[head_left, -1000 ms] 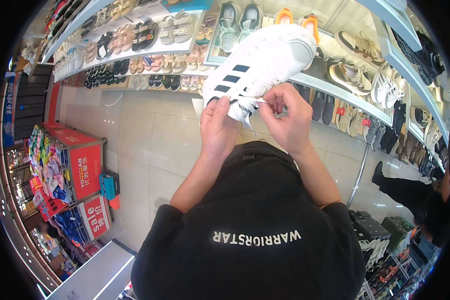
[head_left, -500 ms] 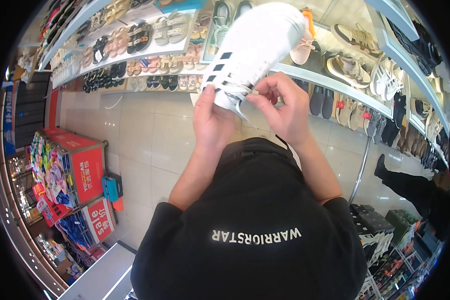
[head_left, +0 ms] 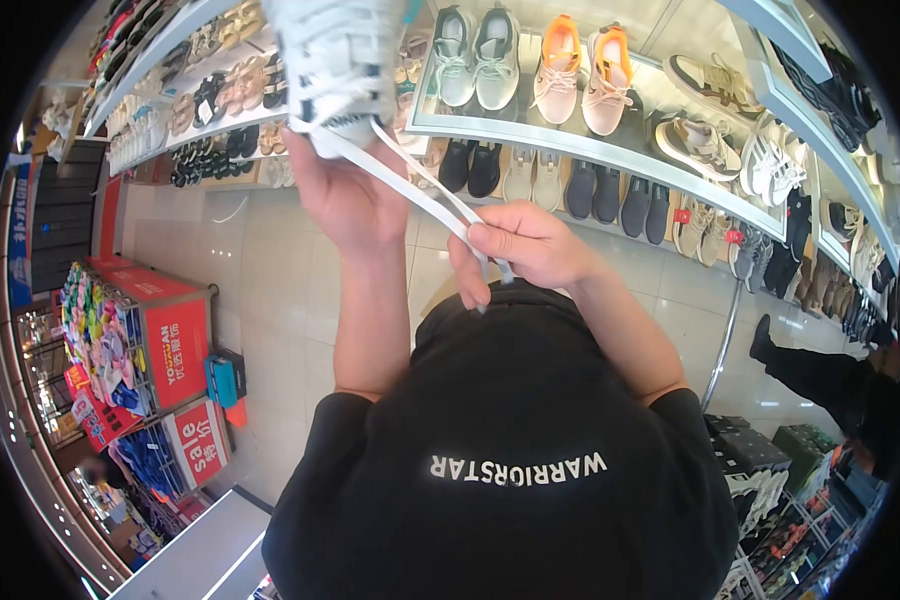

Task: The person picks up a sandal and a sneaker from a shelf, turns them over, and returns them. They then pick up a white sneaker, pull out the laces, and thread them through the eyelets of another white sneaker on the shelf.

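A white lace-up sneaker (head_left: 338, 60) is held up at the top of the view, its toe cut off by the frame edge. My left hand (head_left: 348, 200) is closed around its heel end from below, with the fingers partly hidden. Two white shoelace ends (head_left: 415, 192) run taut from the sneaker's collar down to the right. My right hand (head_left: 525, 245) pinches both ends between thumb and fingers, in front of my waist, and the lace tips hang just past the grip.
Ahead is a lit shelf (head_left: 590, 160) bearing grey-green sneakers (head_left: 475, 60), pink-and-orange sneakers (head_left: 582, 75) and others. Sandals (head_left: 240, 85) fill racks at left. A red sale bin (head_left: 175, 340) stands on the left floor. A person's dark-clad leg (head_left: 815, 370) shows at right.
The sneaker and my left hand have moved left and turned more upright. My right hand has drawn down, away from the shoe, pulling the laces out straight.
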The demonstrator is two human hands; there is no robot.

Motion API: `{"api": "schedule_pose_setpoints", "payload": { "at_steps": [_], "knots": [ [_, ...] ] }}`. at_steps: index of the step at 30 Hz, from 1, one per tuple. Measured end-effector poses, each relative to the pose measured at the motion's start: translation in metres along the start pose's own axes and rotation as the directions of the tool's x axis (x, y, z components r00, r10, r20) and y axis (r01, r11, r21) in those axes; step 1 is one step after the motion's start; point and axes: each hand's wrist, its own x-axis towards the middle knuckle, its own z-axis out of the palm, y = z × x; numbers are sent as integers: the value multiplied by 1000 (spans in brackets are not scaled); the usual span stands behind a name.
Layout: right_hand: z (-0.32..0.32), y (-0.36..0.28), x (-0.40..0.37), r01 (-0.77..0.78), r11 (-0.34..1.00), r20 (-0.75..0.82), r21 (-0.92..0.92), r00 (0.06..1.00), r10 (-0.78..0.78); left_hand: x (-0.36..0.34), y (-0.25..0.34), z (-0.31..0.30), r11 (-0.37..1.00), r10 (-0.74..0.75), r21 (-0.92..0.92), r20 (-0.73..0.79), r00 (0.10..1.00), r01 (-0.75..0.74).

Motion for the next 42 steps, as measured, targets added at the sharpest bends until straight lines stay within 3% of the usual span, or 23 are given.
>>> {"api": "schedule_pose_setpoints", "payload": {
  "at_steps": [1, 2, 3, 5, 7, 9, 13, 19, 25, 26, 29, 30, 32, 35, 42],
  "knots": [
    [1, -1, 1, -3, 1000, 0, -2, 1000, 3, 7, 4, -2, 998, 19, -62, 118, 993, -12],
    [2, -2, 2, -49, 999, 17, 16, 999, 49, 12, 9, -2, 999, 51, -6, 165, 985, -51],
    [3, -3, 3, -95, 995, 35, 34, 995, 94, 16, 11, 2, 999, 51, -6, 166, 985, -51],
    [3, 4, 4, -101, 993, 67, 59, 993, 97, 23, 15, 10, 962, 204, 162, 118, 972, -222],
    [5, 14, 5, -108, 990, 97, 86, 990, 100, 26, 21, 12, 949, 239, 176, 146, 960, -263],
    [6, 22, 5, -134, 985, 130, 108, 984, 120, 29, 26, 18, 876, 374, 319, 24, 927, -362],
    [10, 30, 7, -194, 974, 148, 120, 973, 175, 30, 42, 11, 926, 334, 155, 84, 939, -343],
    [14, 39, 8, -229, 966, 200, 121, 959, 202, 32, 52, 4, 942, 324, 48, 136, 936, -333],
    [20, 41, 5, -372, 928, 182, 38, 915, 359, 33, 63, -4, 950, 289, 54, 222, 931, -308],
    [19, 42, 4, -378, 926, 166, 2, 913, 372, 36, 57, 0, 888, 410, 199, 63, 910, -414],
    [19, 50, 4, -345, 934, 169, -96, 919, 357, 36, 59, -3, 861, 408, 285, 107, 907, -421],
    [20, 53, 4, -338, 931, 122, -139, 927, 355, 37, 60, -2, 849, 427, 287, 120, 896, -443],
    [23, 55, 3, -330, 921, 46, -204, 937, 346, 37, 58, 0, 897, 409, 182, 9, 913, -403],
    [28, 57, 3, -326, 908, 29, -264, 938, 346, 37, 54, 9, 890, 430, 185, -38, 902, -417],
    [33, 55, 3, -397, 864, -47, -309, 914, 403, 35, 53, 6, 891, 417, 216, -42, 908, -399]
  ]
}}
